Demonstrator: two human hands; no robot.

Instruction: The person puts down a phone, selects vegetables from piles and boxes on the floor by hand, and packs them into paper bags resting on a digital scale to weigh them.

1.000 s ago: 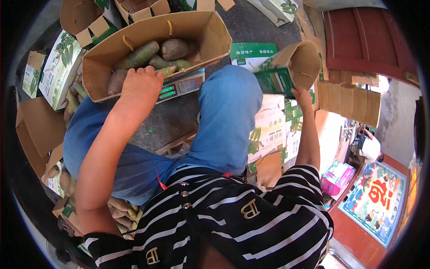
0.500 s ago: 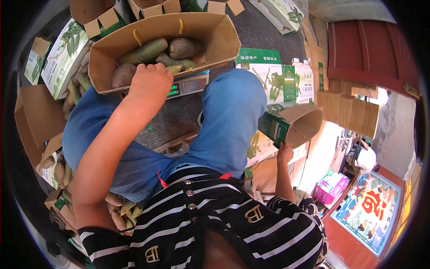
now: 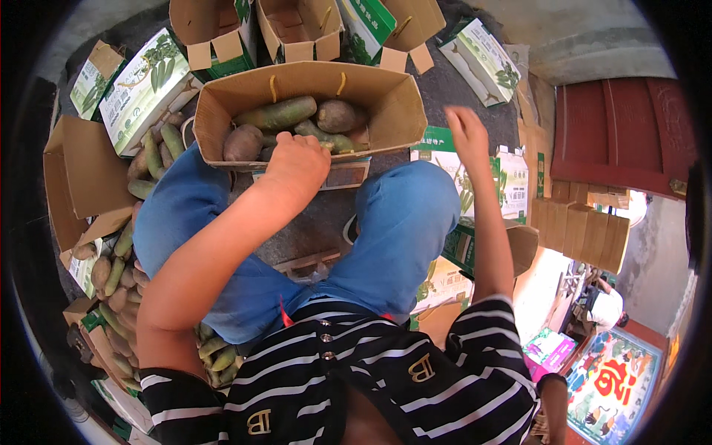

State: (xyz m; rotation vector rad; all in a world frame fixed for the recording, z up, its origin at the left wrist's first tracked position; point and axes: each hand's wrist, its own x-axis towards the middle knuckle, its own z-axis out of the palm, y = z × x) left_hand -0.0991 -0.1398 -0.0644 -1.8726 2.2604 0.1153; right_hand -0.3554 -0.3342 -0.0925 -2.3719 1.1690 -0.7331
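An open cardboard box (image 3: pixel 404 111) with yellow cord handles lies in front of my knees, on a scale (image 3: pixel 348 176). In it are long green radishes (image 3: pixel 278 113) and round brownish-purple roots (image 3: pixel 243 142). My left hand (image 3: pixel 300 163) is bent over the box's near wall, fingers curled in among the radishes; its fingertips are partly hidden. Off the box's right end, my right hand (image 3: pixel 467 133) is raised with fingers stretched and nothing in it. Below that arm stands a green carton (image 3: pixel 523 248) with a brown inside, partly covered by the forearm.
More open cartons (image 3: pixel 300 33) stand along the far side. Left of my legs, roots and radishes (image 3: pixel 111 278) are heaped beside another open box (image 3: pixel 89 174). Flat printed cartons (image 3: pixel 437 148) lie at the right. A person (image 3: pixel 604 305) is farther off, near stacked brown boxes (image 3: pixel 586 230).
My right hand has let go of the green carton and moved up and away toward the box's right end. My left hand stays at the box's near wall. The view has shifted.
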